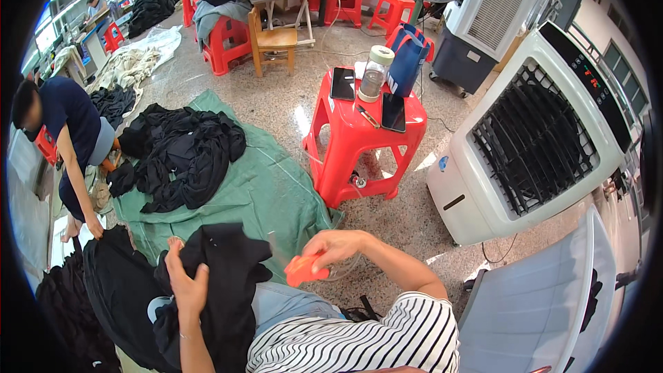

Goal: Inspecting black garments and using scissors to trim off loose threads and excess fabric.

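Here the left hand (185, 284) lies with fingers spread on a black fabric garment (224, 283) draped over the person's lap. The right hand (338, 245) pinches a small orange plastic tool (306, 270) just beside it, above the green floor sheet (269, 186).

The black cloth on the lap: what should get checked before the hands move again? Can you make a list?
1. Left hand on the black garment: ok, fingers rest on it.
2. Right hand holding the orange tool: ok, gripped.
3. Tool apart from the left hand: ok, a gap shows.
4. What kind of tool it is: cannot tell, too blurred.
5. Green sheet in front has room: ok, bare beside the black pile.
6. Nearby person's hand apart from the garment: ok.
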{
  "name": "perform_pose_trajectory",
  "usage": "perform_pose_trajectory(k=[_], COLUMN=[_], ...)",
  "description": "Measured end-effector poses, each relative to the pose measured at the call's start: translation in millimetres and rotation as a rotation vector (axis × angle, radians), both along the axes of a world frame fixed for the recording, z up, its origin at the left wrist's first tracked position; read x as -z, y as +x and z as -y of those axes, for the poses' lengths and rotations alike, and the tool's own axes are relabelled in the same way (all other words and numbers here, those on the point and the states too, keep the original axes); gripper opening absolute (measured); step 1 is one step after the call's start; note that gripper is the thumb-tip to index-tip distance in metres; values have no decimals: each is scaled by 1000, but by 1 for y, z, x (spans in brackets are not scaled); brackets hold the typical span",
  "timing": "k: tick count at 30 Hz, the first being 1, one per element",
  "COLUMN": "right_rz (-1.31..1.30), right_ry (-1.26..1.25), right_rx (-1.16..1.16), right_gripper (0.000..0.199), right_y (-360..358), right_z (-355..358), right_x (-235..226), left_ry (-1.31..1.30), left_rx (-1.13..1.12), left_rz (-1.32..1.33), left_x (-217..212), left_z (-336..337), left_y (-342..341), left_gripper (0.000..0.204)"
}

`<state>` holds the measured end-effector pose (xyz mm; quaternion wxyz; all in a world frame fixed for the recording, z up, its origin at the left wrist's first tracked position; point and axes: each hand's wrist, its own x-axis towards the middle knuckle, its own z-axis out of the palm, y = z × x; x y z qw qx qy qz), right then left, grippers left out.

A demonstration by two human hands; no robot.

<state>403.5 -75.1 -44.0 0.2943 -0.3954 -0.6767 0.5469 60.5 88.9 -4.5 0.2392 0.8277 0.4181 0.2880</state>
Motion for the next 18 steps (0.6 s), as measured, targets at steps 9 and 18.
perform_pose_trajectory(k=[9, 18], right_rz=[-137, 12], right_ry=[390, 802], right_rx=[-111, 449], right_gripper=[22, 32], right_y=[-125, -156], right_z=[-64, -79], right_x=[-93, -106], left_ry=[-315, -624], left_rx=[691, 241], left_rz=[277, 1111], left_x=[0, -3], left_z=[81, 93], left_y=[10, 32], left_gripper=[124, 36])
